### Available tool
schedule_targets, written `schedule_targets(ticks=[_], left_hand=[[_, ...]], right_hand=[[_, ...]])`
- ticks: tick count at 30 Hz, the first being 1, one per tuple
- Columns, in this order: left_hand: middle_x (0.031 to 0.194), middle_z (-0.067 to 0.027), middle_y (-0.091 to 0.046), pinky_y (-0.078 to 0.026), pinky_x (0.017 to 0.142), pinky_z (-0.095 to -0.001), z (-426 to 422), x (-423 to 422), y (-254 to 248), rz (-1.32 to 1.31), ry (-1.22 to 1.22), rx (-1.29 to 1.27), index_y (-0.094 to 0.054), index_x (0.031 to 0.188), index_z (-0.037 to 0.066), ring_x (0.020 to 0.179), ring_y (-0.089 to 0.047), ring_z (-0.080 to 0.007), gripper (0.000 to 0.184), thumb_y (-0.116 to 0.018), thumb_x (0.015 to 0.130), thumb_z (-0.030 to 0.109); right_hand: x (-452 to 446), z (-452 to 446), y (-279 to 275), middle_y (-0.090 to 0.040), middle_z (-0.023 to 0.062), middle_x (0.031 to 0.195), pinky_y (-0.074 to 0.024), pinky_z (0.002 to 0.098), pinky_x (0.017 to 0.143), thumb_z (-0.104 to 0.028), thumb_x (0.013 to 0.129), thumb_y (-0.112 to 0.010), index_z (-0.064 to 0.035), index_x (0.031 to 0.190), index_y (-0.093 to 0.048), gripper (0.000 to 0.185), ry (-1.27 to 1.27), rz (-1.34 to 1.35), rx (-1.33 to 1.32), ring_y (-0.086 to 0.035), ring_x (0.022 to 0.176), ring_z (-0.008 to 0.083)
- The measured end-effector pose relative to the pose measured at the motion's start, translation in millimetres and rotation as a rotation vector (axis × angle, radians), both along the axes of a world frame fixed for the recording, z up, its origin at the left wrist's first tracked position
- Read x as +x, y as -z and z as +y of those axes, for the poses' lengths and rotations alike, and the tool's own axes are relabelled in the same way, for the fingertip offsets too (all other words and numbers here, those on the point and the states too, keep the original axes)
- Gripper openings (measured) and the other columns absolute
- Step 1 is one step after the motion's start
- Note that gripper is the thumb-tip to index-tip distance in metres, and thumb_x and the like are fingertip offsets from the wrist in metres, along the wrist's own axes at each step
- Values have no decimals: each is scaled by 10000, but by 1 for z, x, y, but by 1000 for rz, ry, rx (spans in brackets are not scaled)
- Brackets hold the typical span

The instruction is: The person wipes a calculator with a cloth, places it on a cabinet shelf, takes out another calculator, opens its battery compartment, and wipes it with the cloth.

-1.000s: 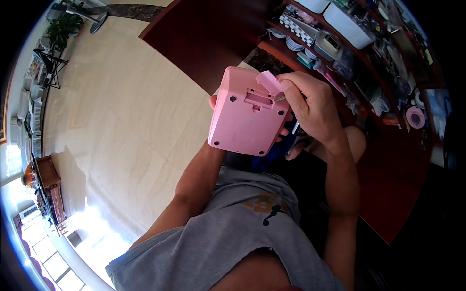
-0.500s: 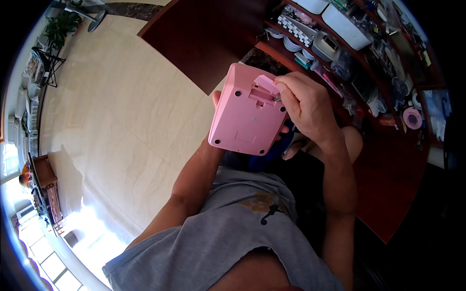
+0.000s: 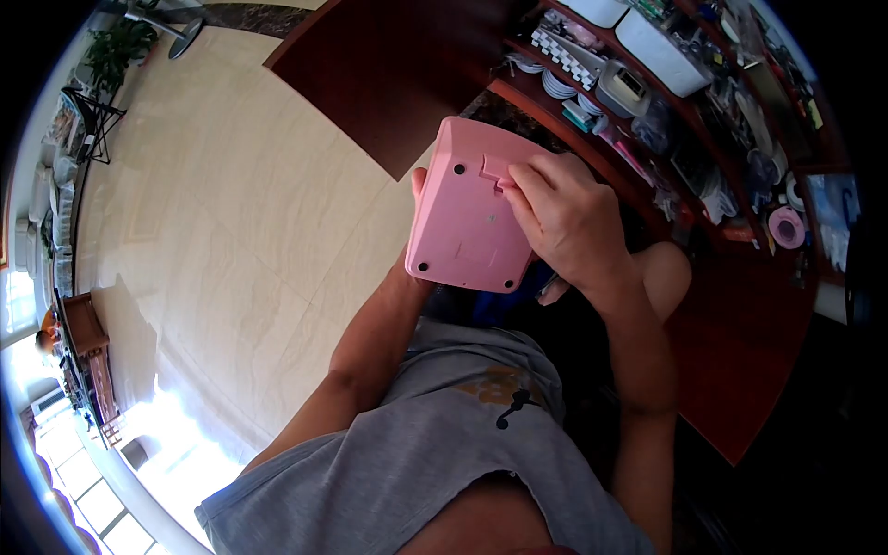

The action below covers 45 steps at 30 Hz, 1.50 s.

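Observation:
A pink device (image 3: 470, 222) with dark round feet is held up, its underside facing me. My left hand (image 3: 419, 182) grips it from beneath; only some fingertips show at its left edge. A small pink cover (image 3: 497, 169) lies over the battery compartment near the device's upper edge. The thumb and fingers of my right hand (image 3: 566, 215) are closed on the cover's right part and hide it. How far the cover sits in its opening cannot be made out.
Dark red shelves at the upper right carry a white tub (image 3: 661, 46), coiled white cables (image 3: 558, 85) and a roll of pink tape (image 3: 786, 226). A dark red panel (image 3: 388, 83) stands behind the device. Pale floor (image 3: 250, 213) stretches to the left.
The cover has come down from a raised, tilted position over the compartment, which was open before. My right hand has moved with it, over the device. The device has shifted slightly upward and right.

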<state>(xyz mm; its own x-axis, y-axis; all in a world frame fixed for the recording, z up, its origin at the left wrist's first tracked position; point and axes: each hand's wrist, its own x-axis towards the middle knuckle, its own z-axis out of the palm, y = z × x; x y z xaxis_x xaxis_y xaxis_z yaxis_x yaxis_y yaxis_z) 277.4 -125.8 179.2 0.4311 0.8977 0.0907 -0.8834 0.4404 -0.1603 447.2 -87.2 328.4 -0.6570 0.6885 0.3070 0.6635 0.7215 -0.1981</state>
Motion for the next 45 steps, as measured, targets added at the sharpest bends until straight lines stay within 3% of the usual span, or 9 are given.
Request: schedule_targets(ticks=[13,14,16,18,19,22,25,33,45], left_hand=[[1502,-185,-473,-456,1116,-493,1,17,2,49,-14,255,-368,1560,164,1355,-511,-332,1111,-386,777,953],[1497,-216,-465,-455,1109,-520,-2,17,0,300,-67,192,-353,1565,146,1351,-504,-369,1135,-386,771,957],[1492,-248,-456,-454,1101,-547,-4,15,-11,542,-99,144,-338,1571,128,1348,-497,-407,1160,-386,766,961],[1476,-313,-436,-451,1076,-606,-5,7,-33,109,108,169,-314,1569,70,1323,-479,-501,1202,-420,760,953],[1497,-355,-375,-441,1064,-647,3,1,-23,154,171,263,-238,1586,24,1315,-447,-573,1270,-472,743,945],[1526,-370,-313,-428,1077,-648,-1,1,-51,156,120,106,-179,1601,23,1339,-432,-566,1294,-512,739,929],[1584,-368,-223,-359,1130,-654,2,4,-50,14,99,179,-114,1604,-11,1380,-377,-586,1399,-572,682,937],[1572,-348,-253,-394,1107,-655,-8,7,-48,86,90,110,-138,1603,8,1356,-413,-558,1339,-594,714,899],[1563,-332,-284,-413,1092,-655,-7,15,-56,108,56,150,-159,1596,7,1339,-437,-543,1324,-568,719,911]], right_hand=[[4,1,4,-669,90,868,-508,394,714,-147,766,-842,-45,867,-698,203,172,169,-285,-656,747,281],[4,2,2,-669,90,868,-508,394,714,-147,766,-842,-45,867,-698,203,179,168,-285,-656,747,281],[8,11,-2,-665,98,824,-513,351,700,-135,809,-816,-29,893,-702,177,107,384,-407,-671,763,258],[26,27,12,-680,37,894,-484,280,614,-150,911,-746,-3,975,-696,168,100,634,-421,-629,711,113],[31,25,-2,-664,40,759,-495,296,656,-205,939,-712,3,970,-709,210,276,762,-651,-666,747,159],[74,36,40,-679,62,987,-458,230,560,-249,1001,-648,-22,1140,-678,268,509,1314,-1283,-576,678,90],[122,46,103,-689,120,1107,-538,313,638,-268,999,-624,-18,1200,-649,322,677,1657,-1437,-653,846,181],[128,38,89,-610,166,1329,-528,469,1026,-15,917,-485,23,1367,-530,454,368,1609,-1306,-614,1217,300],[165,50,43,-728,88,1013,-579,292,667,-342,1044,-587,-51,1223,-630,345,581,1517,-1160,-704,836,152]])
